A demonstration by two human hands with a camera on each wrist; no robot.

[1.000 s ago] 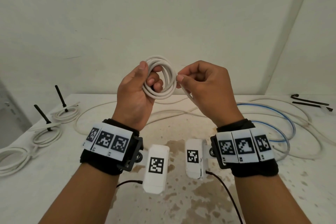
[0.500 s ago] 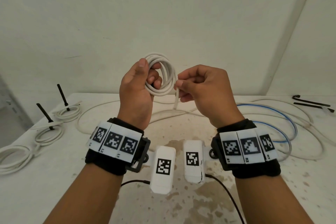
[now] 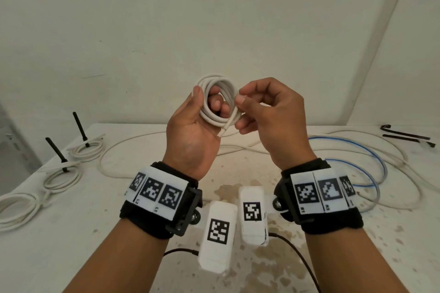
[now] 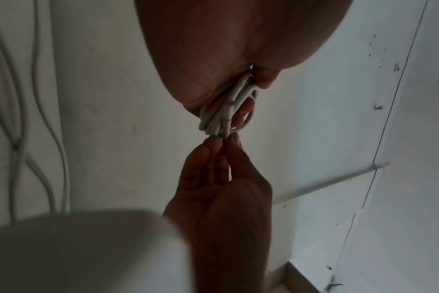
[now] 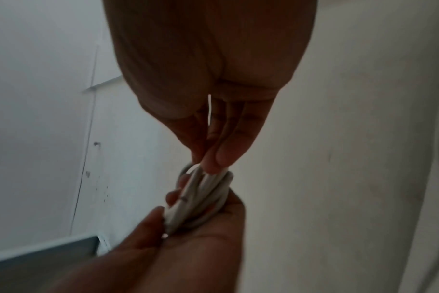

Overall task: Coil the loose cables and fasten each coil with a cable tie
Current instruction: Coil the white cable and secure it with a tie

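The fingers (image 3: 215, 104) of the left hand (image 3: 190, 135) poke through the middle of a small white coil (image 3: 220, 100) and curl around it, with the thumb pressed on its outer side. The coil is held up in the air, above the table (image 3: 71, 233) and in front of the wall. The right hand (image 3: 273, 121) is just beside it. Its thumb and first finger pinch the right edge of the coil, and the other fingers are curled in. A short loose end (image 3: 223, 129) of the cable sticks out at the bottom of the coil, between the two hands.

In the left wrist view, the coil (image 4: 228, 107) is seen from its edge, squeezed in the left hand, with the right hand (image 4: 221, 188) pinching it from below. In the right wrist view, the right fingertips (image 5: 221, 156) press on the coil (image 5: 201, 200).

On the left side of the table lie three tied coils (image 3: 62, 177), two with black ties (image 3: 57, 152) standing up. Loose white cables (image 3: 392, 188) and a blue cable (image 3: 371, 157) lie on the right side. More black ties (image 3: 404, 135) lie at the far right. The table has brown stains in the middle.
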